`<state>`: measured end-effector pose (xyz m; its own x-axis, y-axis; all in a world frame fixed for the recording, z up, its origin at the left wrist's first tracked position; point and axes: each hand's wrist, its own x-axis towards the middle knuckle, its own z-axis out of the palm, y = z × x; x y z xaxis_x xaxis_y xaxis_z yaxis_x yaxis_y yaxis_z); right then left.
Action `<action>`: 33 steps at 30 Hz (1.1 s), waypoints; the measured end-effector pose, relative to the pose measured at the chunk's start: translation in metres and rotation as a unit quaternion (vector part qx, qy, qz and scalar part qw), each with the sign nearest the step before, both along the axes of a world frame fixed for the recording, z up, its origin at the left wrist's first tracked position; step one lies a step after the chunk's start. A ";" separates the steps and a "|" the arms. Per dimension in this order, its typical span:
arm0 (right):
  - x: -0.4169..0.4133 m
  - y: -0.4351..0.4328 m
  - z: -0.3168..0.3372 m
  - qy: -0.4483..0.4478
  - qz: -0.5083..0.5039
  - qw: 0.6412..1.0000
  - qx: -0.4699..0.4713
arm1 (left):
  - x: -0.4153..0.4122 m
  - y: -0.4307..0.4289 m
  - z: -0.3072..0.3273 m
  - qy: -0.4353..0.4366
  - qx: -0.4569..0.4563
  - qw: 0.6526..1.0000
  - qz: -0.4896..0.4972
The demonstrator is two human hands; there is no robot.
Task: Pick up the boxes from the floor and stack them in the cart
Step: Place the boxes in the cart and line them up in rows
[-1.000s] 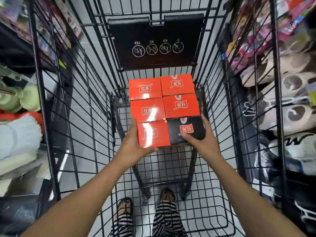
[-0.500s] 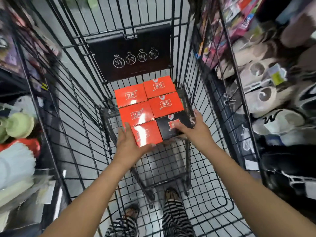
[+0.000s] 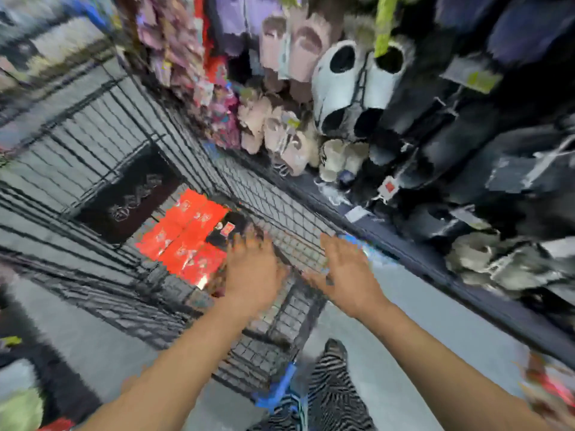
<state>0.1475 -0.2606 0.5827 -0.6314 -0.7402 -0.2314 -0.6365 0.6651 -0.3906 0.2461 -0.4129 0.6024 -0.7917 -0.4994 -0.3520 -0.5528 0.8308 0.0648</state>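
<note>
Head view: a heavily blurred, tilted look down into a shop aisle, the person leaning over a wire cart (image 3: pixel 102 150).
Left hand: left hand (image 3: pixel 253 270) is spread wide and holds nothing, its fingers just beside the near edge of the packed boxes; whether it touches them is lost in the blur.
Right hand: right hand (image 3: pixel 347 273) is also spread and empty, over the cart's right wire wall, apart from the boxes.
Boxes: red boxes (image 3: pixel 183 234) lie flat in two rows on the cart floor, edges touching, with one black box (image 3: pixel 225 228) at the right of the block. They appear butted tight against a dark panel (image 3: pixel 130 197) at the far end, likely so the next layer gets a level base.
Floor: grey floor (image 3: pixel 435 321) beside the cart shows no clear box; a red smear at the lower right edge cannot be identified.
Surroundings: slippers (image 3: pixel 351 82) and soft goods crowd the shelf on the right; striped trousers (image 3: pixel 329 390) show below, near the cart's blue handle (image 3: pixel 280 387).
Stage: one layer looks laid, and open palms suggest the person is free to fetch more.
Risk: the narrow aisle leaves little elbow room beside the shelf.
</note>
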 end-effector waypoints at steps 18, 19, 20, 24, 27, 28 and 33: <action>0.029 0.526 -0.006 -0.053 -0.562 0.812 0.147 | -0.175 0.496 0.015 -0.006 -0.064 0.813 -0.579; 0.031 0.555 -0.008 -0.072 -0.581 0.797 0.150 | -0.180 0.529 0.009 -0.011 -0.059 0.805 -0.591; 0.034 0.584 -0.012 -0.084 -0.597 0.782 0.158 | -0.185 0.562 0.003 -0.016 -0.052 0.798 -0.600; 0.045 0.679 -0.034 -0.121 -0.649 0.737 0.145 | -0.196 0.660 -0.028 -0.057 -0.040 0.779 -0.623; 0.048 0.727 -0.050 -0.171 -0.688 0.695 0.117 | -0.201 0.703 -0.050 -0.100 -0.040 0.779 -0.617; 0.048 0.739 -0.057 -0.185 -0.702 0.680 0.107 | -0.203 0.714 -0.059 -0.114 -0.040 0.778 -0.617; 0.030 0.797 -0.110 -0.239 -0.751 0.614 0.046 | -0.234 0.761 -0.122 -0.158 -0.061 0.763 -0.624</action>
<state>0.1775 0.5368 0.4725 -0.4290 0.6239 -0.6532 0.8945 0.3939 -0.2112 0.0123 0.3477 0.4807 -0.5630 0.5298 -0.6344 0.7017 0.7119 -0.0282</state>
